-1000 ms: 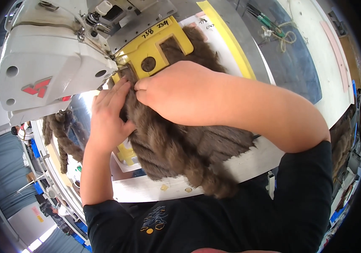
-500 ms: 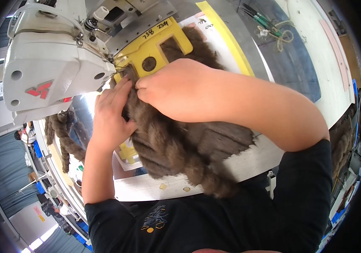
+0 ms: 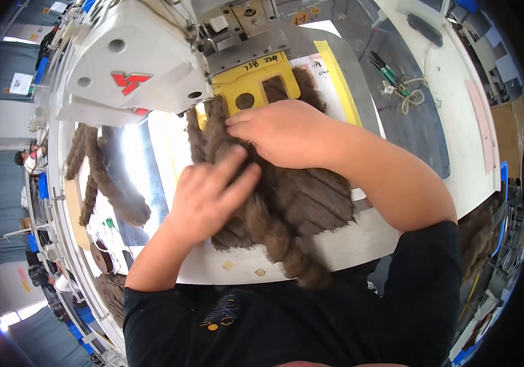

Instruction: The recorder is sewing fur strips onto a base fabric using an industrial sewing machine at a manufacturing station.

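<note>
A long brown fur strip (image 3: 268, 229) runs from beside the white sewing machine (image 3: 146, 52) head down over the table's near edge. Under it and to its right lies a wide brown fur piece (image 3: 317, 199). My left hand (image 3: 204, 202) is over the strip, fingers apart and somewhat blurred; whether its fingertips touch the fur I cannot tell. My right hand (image 3: 289, 131) has its fingers together on the fur strip, just in front of a yellow plate (image 3: 247, 79) with cut-outs. The tips of its fingers are partly sunk in the fur.
More brown fur strips (image 3: 112, 192) lie on the table at the left. Green-handled tools (image 3: 390, 76) with a looped cord rest at the right, beyond a yellow strip (image 3: 338, 85). A dark oblong object (image 3: 424, 29) is at the far right. Other people are in the distant left.
My left hand has come away from the needle area, back toward me and right, its fingers spreading. My right hand stays by the yellow plate. The whole view has shifted.
</note>
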`<act>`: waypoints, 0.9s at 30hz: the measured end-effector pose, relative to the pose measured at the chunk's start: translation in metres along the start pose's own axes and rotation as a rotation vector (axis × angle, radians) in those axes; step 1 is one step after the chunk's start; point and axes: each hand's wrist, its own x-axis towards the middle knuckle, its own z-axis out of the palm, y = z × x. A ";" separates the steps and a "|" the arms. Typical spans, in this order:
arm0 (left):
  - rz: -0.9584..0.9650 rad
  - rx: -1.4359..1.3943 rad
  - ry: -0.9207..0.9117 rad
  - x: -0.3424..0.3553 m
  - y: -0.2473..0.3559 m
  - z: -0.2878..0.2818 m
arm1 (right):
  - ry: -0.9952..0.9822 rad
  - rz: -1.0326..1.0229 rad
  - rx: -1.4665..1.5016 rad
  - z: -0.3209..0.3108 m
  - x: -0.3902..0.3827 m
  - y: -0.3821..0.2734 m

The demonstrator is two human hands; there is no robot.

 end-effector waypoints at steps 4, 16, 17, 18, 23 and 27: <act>0.206 0.076 -0.014 -0.007 0.026 -0.003 | -0.010 0.006 -0.008 -0.004 0.001 -0.005; -0.493 -0.754 0.565 -0.106 -0.035 -0.024 | -0.119 0.062 0.039 -0.004 0.014 -0.022; -0.531 -0.761 0.602 -0.116 -0.036 -0.026 | -0.118 0.052 0.050 -0.002 0.013 -0.025; -0.546 -0.713 0.627 -0.118 -0.033 -0.030 | -0.113 0.028 0.033 -0.002 0.010 -0.025; -0.557 -0.601 0.725 -0.139 -0.026 -0.045 | -0.086 -0.029 0.081 -0.008 -0.010 -0.009; -0.547 -0.597 0.882 -0.149 -0.007 -0.064 | -0.086 -0.054 0.105 -0.020 -0.022 -0.003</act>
